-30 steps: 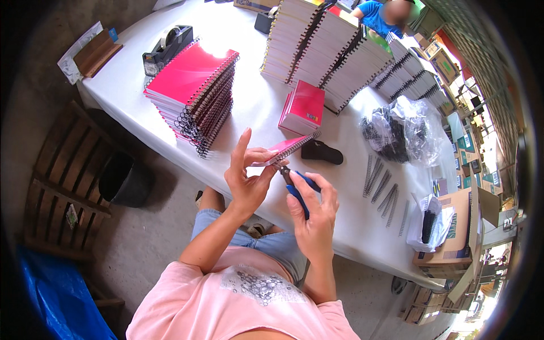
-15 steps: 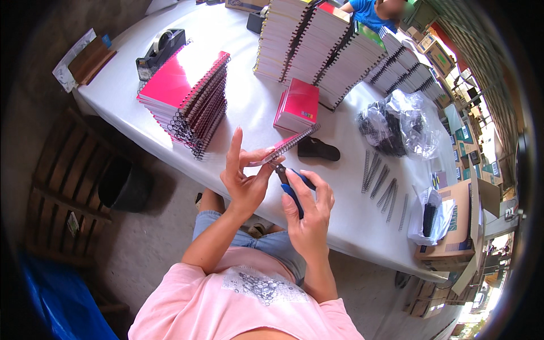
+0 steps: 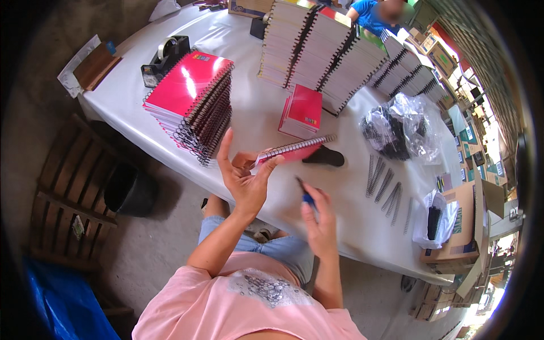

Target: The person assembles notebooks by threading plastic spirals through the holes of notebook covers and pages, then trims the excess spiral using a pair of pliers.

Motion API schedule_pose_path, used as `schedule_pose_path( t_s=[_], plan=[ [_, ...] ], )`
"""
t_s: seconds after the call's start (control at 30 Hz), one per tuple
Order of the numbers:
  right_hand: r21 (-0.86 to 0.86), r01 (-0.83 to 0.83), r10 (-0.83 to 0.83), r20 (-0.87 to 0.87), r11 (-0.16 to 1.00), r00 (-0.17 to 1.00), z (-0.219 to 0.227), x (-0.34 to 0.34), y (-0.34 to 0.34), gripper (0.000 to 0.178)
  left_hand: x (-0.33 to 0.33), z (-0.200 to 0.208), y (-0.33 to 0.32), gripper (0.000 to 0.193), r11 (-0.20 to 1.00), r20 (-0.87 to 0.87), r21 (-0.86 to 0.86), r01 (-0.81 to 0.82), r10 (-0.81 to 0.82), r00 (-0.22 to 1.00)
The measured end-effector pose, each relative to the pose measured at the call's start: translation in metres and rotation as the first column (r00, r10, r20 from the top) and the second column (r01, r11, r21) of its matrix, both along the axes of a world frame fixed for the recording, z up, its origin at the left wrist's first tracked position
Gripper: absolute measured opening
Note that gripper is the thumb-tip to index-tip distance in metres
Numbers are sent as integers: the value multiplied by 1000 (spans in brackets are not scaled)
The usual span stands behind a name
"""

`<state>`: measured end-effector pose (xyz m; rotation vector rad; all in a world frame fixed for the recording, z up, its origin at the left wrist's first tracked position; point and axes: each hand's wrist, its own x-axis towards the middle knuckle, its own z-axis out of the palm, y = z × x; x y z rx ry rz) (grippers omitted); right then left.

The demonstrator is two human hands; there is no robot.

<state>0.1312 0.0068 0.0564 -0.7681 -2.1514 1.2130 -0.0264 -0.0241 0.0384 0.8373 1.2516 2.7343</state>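
My left hand (image 3: 247, 184) pinches a small red spiral notebook (image 3: 297, 153) by its near end, the index finger sticking up free. A wire coil runs along the notebook's upper edge. Closer to my body, apart from the notebook, my right hand (image 3: 321, 224) is wrapped around blue-handled pliers (image 3: 307, 196), slightly blurred, their dark tip pointing up and left. Just beyond the notebook lies a dark, flat rounded object (image 3: 331, 157), partly covered. Behind it stands a short pile of red-covered pads (image 3: 305, 110). To the left rises a stack of red spiral notebooks (image 3: 190, 90).
Several loose wire coils (image 3: 391, 195) lie on the white table (image 3: 243, 110), near a plastic bag of black coils (image 3: 396, 127). Tall bound stacks (image 3: 323, 54) stand at the back. A tape dispenser (image 3: 164, 56) sits far left, a cardboard box (image 3: 459, 221) right. Across the table is a person (image 3: 374, 16).
My right hand has drawn the pliers away from the coil's end, toward my body and right. The notebook has turned in my left hand, showing more of its red cover.
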Motion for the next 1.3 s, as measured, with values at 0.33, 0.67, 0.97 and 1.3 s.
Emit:
schedule_pose_path(
  t_s=[0.33,0.67,0.97,1.3],
  plan=[
    [303,209,-211,-25,930,977,-4,-4,28,48,4,23,-19,23,977,159,37,208,-211,964],
    [-142,-415,135,-810,899,570,99,-129,35,28,-62,105,-83,20,922,-387,90,-378,382,839],
    [193,-278,335,-408,941,849,130,-256,76,15,-145,103,-71,21,537,-579,-315,-783,545,607],
    [-299,-226,-18,-637,927,771,61,-293,63,43,-163,56,-32,59,884,-204,-63,-463,442,873]
  ],
)
